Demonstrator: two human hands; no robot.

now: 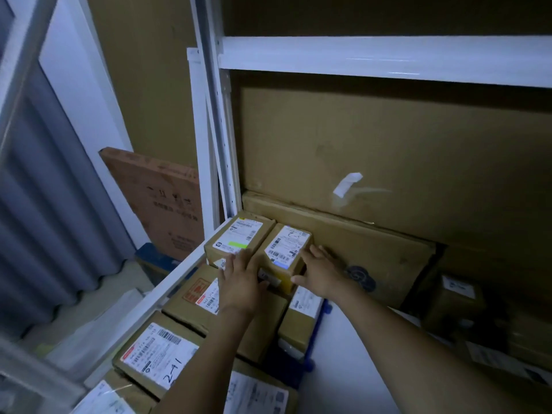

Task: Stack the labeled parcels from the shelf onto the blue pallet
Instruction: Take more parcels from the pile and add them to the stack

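1. Your left hand (242, 279) lies flat against the left side of the blue-marked parcel (288, 246), fingers straight and together.
2. Your right hand (321, 273) presses its right side, fingers straight, thumb across the front.
3. The parcel sits atop lower parcels, touching the green-marked parcel (236, 237).
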